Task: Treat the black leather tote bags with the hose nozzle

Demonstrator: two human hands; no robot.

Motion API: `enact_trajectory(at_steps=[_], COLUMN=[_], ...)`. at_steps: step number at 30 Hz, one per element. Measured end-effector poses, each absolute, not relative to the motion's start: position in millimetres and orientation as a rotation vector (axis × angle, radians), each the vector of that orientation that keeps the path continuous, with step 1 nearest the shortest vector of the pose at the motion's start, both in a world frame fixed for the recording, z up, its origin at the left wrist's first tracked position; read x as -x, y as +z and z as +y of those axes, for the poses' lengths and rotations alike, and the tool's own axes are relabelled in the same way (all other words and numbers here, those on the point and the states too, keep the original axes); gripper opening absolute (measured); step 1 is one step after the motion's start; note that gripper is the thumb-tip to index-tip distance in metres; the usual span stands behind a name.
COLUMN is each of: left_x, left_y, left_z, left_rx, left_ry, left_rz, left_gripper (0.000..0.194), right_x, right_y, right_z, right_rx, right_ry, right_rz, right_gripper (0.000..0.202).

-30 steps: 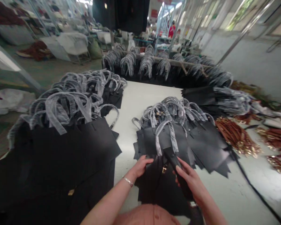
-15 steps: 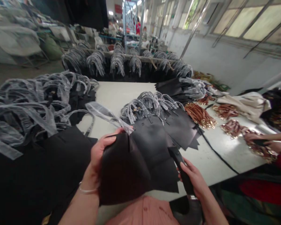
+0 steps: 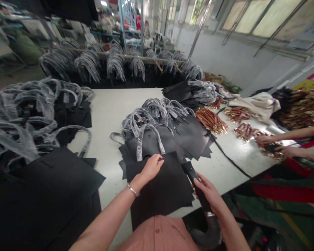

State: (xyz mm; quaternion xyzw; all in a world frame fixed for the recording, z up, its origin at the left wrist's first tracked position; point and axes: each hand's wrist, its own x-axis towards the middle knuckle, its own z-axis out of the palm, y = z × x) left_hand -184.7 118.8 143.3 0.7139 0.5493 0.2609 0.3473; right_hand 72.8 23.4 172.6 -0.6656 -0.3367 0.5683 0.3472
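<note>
My left hand point(image 3: 152, 166) is closed at the top edge of a black panel point(image 3: 157, 184), by the base of its plastic-wrapped handle point(image 3: 149, 134); what its fingers pinch is too small to make out. The panel lies on a stack of similar ones, its handle standing up. In my right hand point(image 3: 208, 190) is a black tool point(image 3: 196, 181) with a flat nozzle and a thick hose, the fingers wrapped round it. The nozzle tip is beside the panel's right edge. More black panels point(image 3: 192, 136) with wrapped handles lie just behind.
Black pieces with wrapped handles pile up point(image 3: 68, 164) on the left. Brown straps with gold clasps point(image 3: 211, 120) lie right of centre on the white table point(image 3: 110, 104). Another person's hands point(image 3: 264, 140) work among straps at the right. Wrapped handles hang on a rail behind.
The panel that my left hand held up at its left edge now lies flat on the stack. My left hand has moved right to its top edge. The view has shifted rightward.
</note>
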Motion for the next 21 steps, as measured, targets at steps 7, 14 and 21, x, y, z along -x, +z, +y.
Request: enact_trajectory(at_steps=[7,14,21], left_x=[186,192,187], left_y=[67,37,37], left_z=[37,25,20], left_rx=[-2.177,-2.378,-2.383], left_ry=[0.509,0.5,0.467], left_rz=[1.613,1.548,1.587], left_gripper=[0.026,0.036,0.04], right_x=[-51,-32,-13], right_y=[138,115,130], right_z=[36,63,77], right_rx=[1.748,1.755,1.745], right_ry=[1.703,1.778,1.683], right_rz=[-0.929,-0.954,-1.142], right_gripper=[0.058,0.057,0.053])
